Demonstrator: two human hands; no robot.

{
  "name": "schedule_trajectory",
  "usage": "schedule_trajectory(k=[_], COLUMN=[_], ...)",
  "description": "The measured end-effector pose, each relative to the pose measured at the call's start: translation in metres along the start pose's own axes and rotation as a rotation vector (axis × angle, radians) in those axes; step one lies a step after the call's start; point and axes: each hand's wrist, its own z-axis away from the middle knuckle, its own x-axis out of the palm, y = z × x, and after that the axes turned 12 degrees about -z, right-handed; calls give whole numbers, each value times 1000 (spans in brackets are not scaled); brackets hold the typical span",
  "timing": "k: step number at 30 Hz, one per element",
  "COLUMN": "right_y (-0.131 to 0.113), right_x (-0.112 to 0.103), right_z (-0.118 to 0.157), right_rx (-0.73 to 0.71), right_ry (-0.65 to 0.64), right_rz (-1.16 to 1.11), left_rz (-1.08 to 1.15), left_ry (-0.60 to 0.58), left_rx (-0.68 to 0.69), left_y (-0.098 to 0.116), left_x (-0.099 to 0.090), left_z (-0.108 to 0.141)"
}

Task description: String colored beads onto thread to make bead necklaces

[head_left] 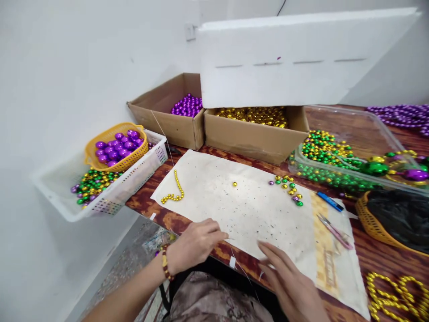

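Note:
My left hand [197, 243], with a beaded bracelet at its wrist, is over the table's front edge. Its thumb and fingers are pinched together; whatever they hold is too small to make out. To its right, my right hand [284, 275] has its fingers spread, slightly blurred, over the cloth's front edge. A thin thread [241, 270] hangs between the hands. On the white cloth [214, 179] lie a short gold bead string [177, 184] at the left, one gold bead [235, 184] in the middle and several loose mixed beads [291, 191] at the right.
Cardboard boxes of purple beads [187, 105] and gold beads [254, 116] stand behind the cloth. Baskets [134, 179] are at the left. A clear bin [335, 181], blue cutter [330, 201], pink snips [337, 232], black-lined basket [372, 223] and gold strands [395, 295] are at the right.

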Motion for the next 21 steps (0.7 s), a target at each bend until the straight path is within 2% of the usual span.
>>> schedule_trajectory(k=[2, 3, 5, 8, 10, 11, 14, 17, 21], right_y=[-24, -34, -47, -52, -51, -52, -59, -73, -94], right_x=[16, 23, 33, 37, 35, 33, 26, 18, 5], right_z=[-43, -61, -84, -97, -100, -101, -109, -119, -128], right_rx=[-246, -322, -381, -295, -184, -117, 68, 150, 168], right_ry=[-51, -94, -171, -217, -212, -204, -172, -59, 197], right_rz=[98, 161, 282, 298, 151, 50, -267, -552, -815], left_rz=[56, 96, 192, 256, 148, 64, -65, -47, -9], left_ry=[0, 4, 2, 41, 119, 106, -98, -219, -207], left_rx=[-25, -55, -107, -253, -492, -594, -771, -801, -817], left_y=[8, 7, -6, -52, -92, -112, -155, -173, -176], left_x=[2, 2, -1, -7, -8, -9, -6, -1, 0], left_z=[-6, -6, -2, 13, 25, 31, 45, 50, 49])
